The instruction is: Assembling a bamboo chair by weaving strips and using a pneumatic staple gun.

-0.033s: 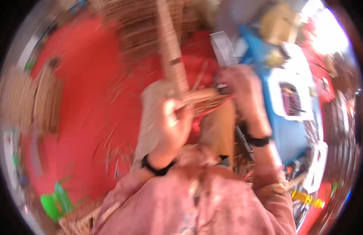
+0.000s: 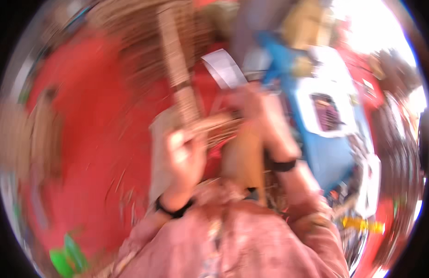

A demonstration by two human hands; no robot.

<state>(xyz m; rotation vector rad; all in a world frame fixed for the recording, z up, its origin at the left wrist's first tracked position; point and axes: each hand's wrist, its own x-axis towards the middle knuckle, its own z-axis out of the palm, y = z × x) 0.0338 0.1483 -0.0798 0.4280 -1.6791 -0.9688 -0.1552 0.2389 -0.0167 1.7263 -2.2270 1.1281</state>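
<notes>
Motion blurs the whole picture. My left hand [image 2: 184,157] is closed, thumb and fingers together, at the left end of a short tan stick [image 2: 217,120]. The stick spans the gap to my right hand [image 2: 261,109], which is curled round its dark right end; the fingers are smeared. A long flat tan strip [image 2: 175,58] with a dark band runs from beside my left hand away to the far side. Whether my left hand grips the strip too is unclear. Thin brown sticks [image 2: 221,136] show just below the short one. A pale folded sheet [image 2: 223,68] lies beyond my right hand.
Brown stacked bundles [image 2: 135,34] lie at the far side, more bundles [image 2: 43,134] at left. Thin scraps litter the red ground cover [image 2: 94,153]. To the right, a white tray [image 2: 307,109] with dark contents sits on a blue surface [image 2: 318,160]. A green object [image 2: 68,257] lies near left.
The whole view has shifted, so my hands, the stick and the long strip appear further left. My hands keep the same hold, and the pale sheet shows more fully.
</notes>
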